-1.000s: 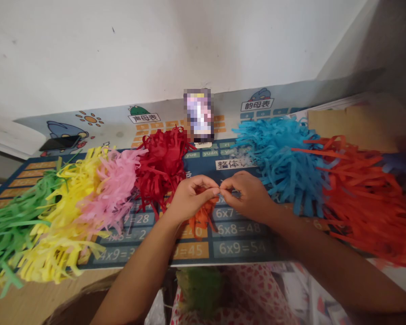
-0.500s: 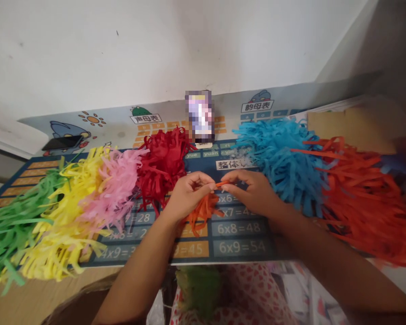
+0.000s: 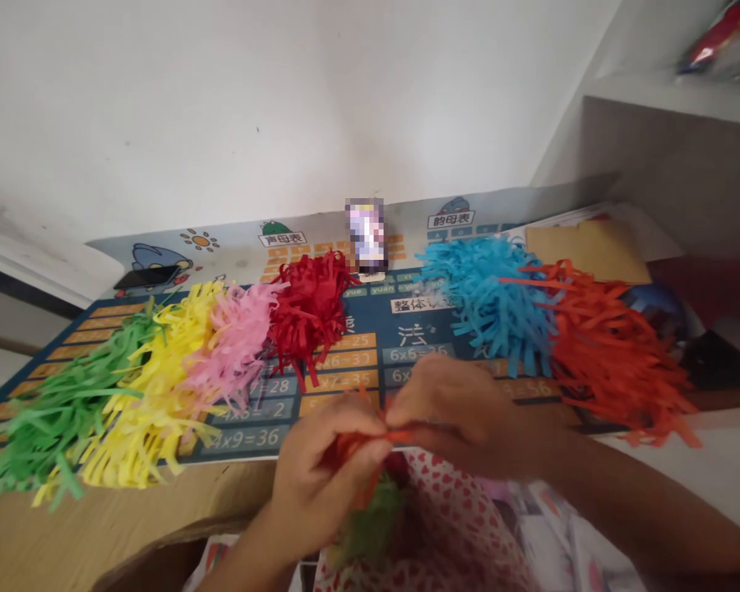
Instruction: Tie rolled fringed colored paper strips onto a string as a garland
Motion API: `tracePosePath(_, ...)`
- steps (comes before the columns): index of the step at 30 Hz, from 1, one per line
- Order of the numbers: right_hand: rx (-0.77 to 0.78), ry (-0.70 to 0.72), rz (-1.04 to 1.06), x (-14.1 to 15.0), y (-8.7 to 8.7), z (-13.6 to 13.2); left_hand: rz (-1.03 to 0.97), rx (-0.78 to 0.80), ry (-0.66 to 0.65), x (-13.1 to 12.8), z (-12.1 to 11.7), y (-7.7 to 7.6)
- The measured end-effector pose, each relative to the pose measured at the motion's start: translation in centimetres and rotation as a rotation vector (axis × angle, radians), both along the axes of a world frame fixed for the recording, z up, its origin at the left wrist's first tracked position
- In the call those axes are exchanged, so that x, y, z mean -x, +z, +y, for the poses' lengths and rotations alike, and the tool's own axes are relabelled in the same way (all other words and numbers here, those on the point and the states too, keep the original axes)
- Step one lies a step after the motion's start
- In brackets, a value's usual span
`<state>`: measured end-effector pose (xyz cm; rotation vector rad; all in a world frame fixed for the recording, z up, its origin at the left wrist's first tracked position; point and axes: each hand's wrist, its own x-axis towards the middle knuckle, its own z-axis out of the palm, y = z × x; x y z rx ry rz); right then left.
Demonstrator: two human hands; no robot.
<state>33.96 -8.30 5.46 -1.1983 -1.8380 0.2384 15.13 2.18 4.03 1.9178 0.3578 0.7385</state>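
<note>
An orange paper tassel point(image 3: 400, 435) is stretched between my two hands, just over the front edge of the table. My left hand point(image 3: 324, 469) is closed around its fringe, thumb on top. My right hand point(image 3: 460, 411), blurred by motion, pinches its twisted end; part of the strip is hidden by the fingers. Below them, a green bundle point(image 3: 373, 522) lies on a lap covered with heart-patterned cloth point(image 3: 450, 501), partly hidden by my left hand.
Green point(image 3: 67, 403), yellow point(image 3: 136, 427), pink point(image 3: 238, 329) and red tassels point(image 3: 312, 304) lie in piles at left. Blue point(image 3: 493, 296) and orange-red piles point(image 3: 617, 353) sit at right. A phone point(image 3: 367, 234) leans by the wall; a dark phone point(image 3: 148, 278) lies far left.
Both hands have come down and closer to my body with the orange tassel, from over the printed mat to the table's front edge. The view has shifted a little.
</note>
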Motion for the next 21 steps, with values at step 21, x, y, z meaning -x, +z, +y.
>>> tracePosePath(21,0.219,-0.430,0.167,0.0,-6.0,4.3,-0.046,0.638,0.142,4.1,-3.2,-10.6)
